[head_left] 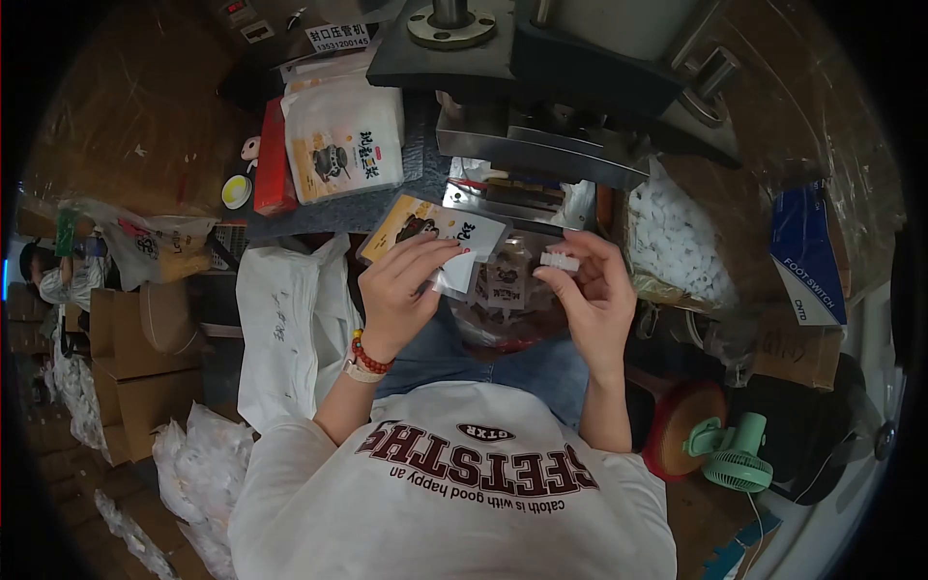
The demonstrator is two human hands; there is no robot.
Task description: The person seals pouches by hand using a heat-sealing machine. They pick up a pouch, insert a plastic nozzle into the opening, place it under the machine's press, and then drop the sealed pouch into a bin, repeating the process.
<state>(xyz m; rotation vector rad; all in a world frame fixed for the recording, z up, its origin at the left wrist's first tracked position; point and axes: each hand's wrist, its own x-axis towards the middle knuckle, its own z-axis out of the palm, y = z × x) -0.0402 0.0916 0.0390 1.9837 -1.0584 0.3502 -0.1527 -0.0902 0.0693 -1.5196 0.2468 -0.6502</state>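
My left hand (pixel 408 280) is closed on a printed plastic pouch (pixel 472 235), with a yellow picture on one end and dark lettering on the clear part. The pouch is tilted just below the press. Between thumb and fingertips, my right hand (pixel 601 290) pinches a small white plastic spout (pixel 559 261) with ridges. A narrow space separates the spout from the pouch. Beyond both hands stands the metal press (pixel 541 145), its lower plate (pixel 503 208) close to the pouch's far edge.
A stack of printed pouches (pixel 348 135) lies at the back left beside a red box (pixel 275 159). To the right is a container of white plastic pieces (pixel 677 242). A clear bag (pixel 512 314) hangs below my hands. A green fan (pixel 739 454) stands at the lower right.
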